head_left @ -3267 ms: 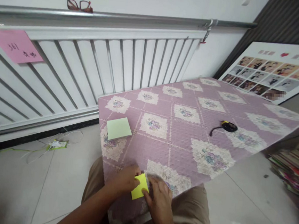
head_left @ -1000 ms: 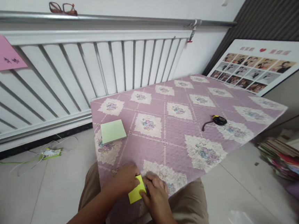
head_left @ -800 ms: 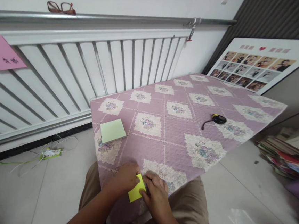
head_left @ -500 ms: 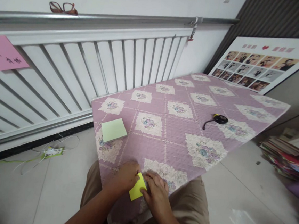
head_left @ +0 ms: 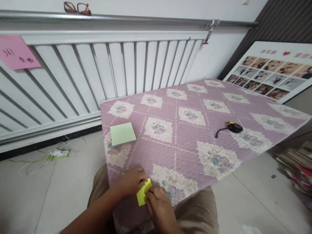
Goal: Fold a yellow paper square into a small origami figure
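Note:
At the near corner of the cloth-covered table (head_left: 153, 153), a small piece of yellow paper (head_left: 141, 196) lies between my two hands. My left hand (head_left: 132, 181) has its fingers curled on the paper's upper left edge. My right hand (head_left: 160, 205) closes its bent fingers on the paper's right side, covering part of it. A pale green sticky note pad (head_left: 123, 133) rests on the cloth beyond my left hand.
A black tape measure (head_left: 234, 128) with a strap lies further right on the table. A white radiator (head_left: 95, 60) with a pink note (head_left: 14, 51) stands behind. A photo board (head_left: 280, 69) leans at the right. On the floor are a power strip (head_left: 59, 154) and stacked papers (head_left: 304, 170).
My right fingers have moved inward onto the yellow paper, which now shows less of its right side. My left hand stays at its upper edge. The whole view has shifted slightly.

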`<state>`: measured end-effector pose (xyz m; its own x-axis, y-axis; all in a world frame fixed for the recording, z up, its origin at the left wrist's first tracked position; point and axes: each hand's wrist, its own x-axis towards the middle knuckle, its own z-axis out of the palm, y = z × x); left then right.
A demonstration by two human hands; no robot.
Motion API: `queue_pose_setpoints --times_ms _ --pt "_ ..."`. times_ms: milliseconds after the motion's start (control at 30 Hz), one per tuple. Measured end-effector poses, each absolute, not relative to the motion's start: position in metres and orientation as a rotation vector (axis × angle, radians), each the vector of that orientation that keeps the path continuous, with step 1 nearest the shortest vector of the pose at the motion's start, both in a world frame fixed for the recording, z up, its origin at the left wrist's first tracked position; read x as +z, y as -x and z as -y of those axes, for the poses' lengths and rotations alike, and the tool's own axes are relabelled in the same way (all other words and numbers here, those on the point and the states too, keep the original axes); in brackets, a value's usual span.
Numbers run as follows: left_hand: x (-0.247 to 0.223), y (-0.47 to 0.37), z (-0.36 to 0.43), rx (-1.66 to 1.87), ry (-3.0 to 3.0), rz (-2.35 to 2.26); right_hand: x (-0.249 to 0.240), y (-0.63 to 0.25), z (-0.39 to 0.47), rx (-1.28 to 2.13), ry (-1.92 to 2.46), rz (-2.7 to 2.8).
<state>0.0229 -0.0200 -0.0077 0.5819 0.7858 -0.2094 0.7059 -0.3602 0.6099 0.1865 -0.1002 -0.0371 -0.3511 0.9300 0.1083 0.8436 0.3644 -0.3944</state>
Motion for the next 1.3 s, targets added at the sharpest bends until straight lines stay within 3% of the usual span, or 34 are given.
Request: queue_pose_setpoints --times_ms 233,933,1300 --pt "-0.003 0.007 0.030 0.226 -2.207 -0.898 -0.029 -0.183 0.101 0.483 1.623 2.280" --pt "-0.024 0.014 0.030 0.448 -2.217 -0.823 -0.059 -0.192 0.092 0.275 1.432 2.236" --pt "-0.041 0.006 0.038 0.597 -2.185 -0.984 -0.047 -0.193 0.086 0.547 1.424 2.008"
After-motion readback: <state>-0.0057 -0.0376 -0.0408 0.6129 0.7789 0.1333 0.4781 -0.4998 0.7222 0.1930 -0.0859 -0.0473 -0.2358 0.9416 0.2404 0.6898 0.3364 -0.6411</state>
